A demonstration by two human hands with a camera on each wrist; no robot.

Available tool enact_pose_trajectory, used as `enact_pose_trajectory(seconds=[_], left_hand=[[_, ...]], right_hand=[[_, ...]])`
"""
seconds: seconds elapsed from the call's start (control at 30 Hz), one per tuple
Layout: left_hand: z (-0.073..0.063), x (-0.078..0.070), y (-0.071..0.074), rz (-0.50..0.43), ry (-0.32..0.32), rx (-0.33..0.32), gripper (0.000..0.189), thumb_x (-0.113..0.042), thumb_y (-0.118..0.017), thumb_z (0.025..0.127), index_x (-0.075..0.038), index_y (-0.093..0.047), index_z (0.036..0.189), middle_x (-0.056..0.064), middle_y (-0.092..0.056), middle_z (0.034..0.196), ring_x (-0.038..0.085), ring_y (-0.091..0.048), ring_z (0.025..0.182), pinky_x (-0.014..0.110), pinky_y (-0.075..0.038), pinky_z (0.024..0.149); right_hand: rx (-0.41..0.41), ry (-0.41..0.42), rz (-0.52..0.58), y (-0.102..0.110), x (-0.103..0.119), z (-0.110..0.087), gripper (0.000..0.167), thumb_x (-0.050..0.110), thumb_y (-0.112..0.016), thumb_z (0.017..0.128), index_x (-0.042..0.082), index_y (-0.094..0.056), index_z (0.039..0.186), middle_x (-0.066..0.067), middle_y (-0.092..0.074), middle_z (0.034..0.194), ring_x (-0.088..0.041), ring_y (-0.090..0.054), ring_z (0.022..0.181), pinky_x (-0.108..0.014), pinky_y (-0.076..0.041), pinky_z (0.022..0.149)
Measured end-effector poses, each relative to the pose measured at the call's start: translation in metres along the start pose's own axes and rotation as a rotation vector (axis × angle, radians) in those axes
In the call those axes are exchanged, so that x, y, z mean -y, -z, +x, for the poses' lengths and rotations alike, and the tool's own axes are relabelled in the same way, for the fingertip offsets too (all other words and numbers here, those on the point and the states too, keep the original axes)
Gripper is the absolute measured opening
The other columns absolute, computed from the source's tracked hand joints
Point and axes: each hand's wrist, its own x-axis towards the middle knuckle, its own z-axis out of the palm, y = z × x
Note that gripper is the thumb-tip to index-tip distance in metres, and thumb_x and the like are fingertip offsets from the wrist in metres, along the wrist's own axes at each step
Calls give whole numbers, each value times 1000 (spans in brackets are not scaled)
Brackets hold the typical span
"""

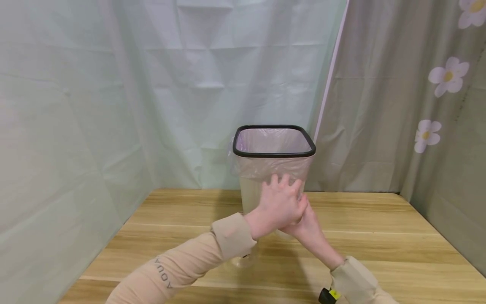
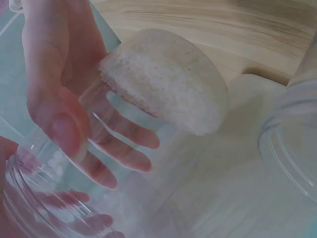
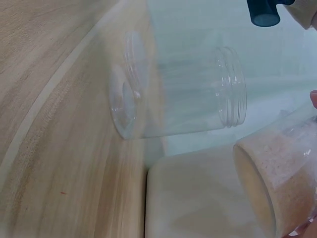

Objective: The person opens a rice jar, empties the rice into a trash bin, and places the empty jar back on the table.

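Observation:
Both hands meet in front of the trash can, around a clear jar with pale grains like rice in its base. In the head view they cover most of it. My left hand lies against the jar, fingers spread upward along its side and thumb opposite. From the right, my right hand grips the same jar, its hold partly hidden behind the left. The right wrist view shows the jar's round base turned toward the table. Beside it stands a second clear jar with a threaded mouth, nothing visible inside.
A beige trash can with a black rim and a see-through liner stands behind the hands. Under the left sleeve shows a clear jar base. The wooden table ends at hanging curtains at the back and sides.

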Motion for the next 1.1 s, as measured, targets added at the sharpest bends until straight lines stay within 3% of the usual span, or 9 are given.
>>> enact_pose_trajectory(seconds=[0.23, 0.4, 0.5, 0.63, 0.7, 0.77, 0.87, 0.93, 1.1], left_hand=[[2, 0, 2, -21, 0, 113, 38, -48, -42, 84, -22, -56, 107, 3, -52, 96, 26, -49, 82, 41, -42, 59], [2, 5, 3, -109, -39, 111, 43, -55, -45, 79, -20, -53, 103, 4, -51, 96, 25, -48, 78, 38, -40, 55], [2, 11, 3, -142, -108, 75, 51, -59, -47, 77, -19, -52, 108, 6, -49, 99, 24, -48, 78, 35, -39, 53], [4, 20, 3, -141, -259, 27, 59, -60, -48, 77, -20, -52, 120, 8, -47, 115, 25, -47, 94, 34, -40, 61], [5, 25, 5, -151, -336, 36, 59, -60, -48, 79, -21, -52, 123, 9, -44, 123, 25, -44, 104, 36, -41, 67], [7, 29, 7, -175, -393, 87, 56, -57, -50, 81, -22, -51, 125, 8, -41, 127, 25, -39, 110, 37, -40, 72], [8, 32, 8, -189, -441, 165, 53, -53, -51, 83, -23, -49, 126, 7, -40, 128, 25, -36, 113, 39, -41, 75], [8, 33, 8, -186, -452, 192, 50, -52, -50, 84, -23, -49, 126, 5, -41, 126, 25, -37, 112, 38, -42, 74], [7, 34, 5, -158, -466, 153, 44, -51, -48, 86, -22, -53, 119, 1, -45, 112, 24, -42, 103, 34, -43, 64]], right_hand=[[29, -40, -7, 1, -2, -1, 83, 10, -81, 61, -7, -32, 126, -19, -50, 114, -33, -49, 101, -46, -39, 82], [15, -1, -36, 1, -3, 1, 80, 9, -81, 61, -10, -34, 124, -21, -49, 112, -33, -50, 98, -46, -39, 81], [12, 36, -90, 0, -2, 3, 80, 10, -81, 61, -11, -35, 123, -24, -48, 112, -34, -51, 96, -46, -41, 79], [13, 84, -150, 0, -2, 5, 79, 13, -81, 61, -11, -35, 120, -20, -50, 107, -30, -53, 91, -43, -43, 74], [18, 64, -95, 1, -2, 6, 77, 13, -82, 61, -7, -35, 119, -15, -53, 106, -26, -54, 90, -41, -44, 74], [32, 25, -53, 3, -2, 7, 74, 15, -82, 62, -1, -37, 118, -11, -53, 103, -23, -54, 88, -39, -44, 72], [50, -58, 22, 6, -1, 6, 73, 18, -82, 63, 6, -37, 119, -7, -53, 104, -20, -54, 88, -38, -44, 71], [63, -68, 25, 7, -2, 5, 75, 20, -82, 64, 7, -35, 121, -8, -52, 105, -21, -54, 88, -39, -44, 71], [95, -95, 55, 8, -3, 1, 86, 22, -81, 65, 7, -29, 132, -11, -49, 119, -26, -51, 101, -45, -40, 81]])
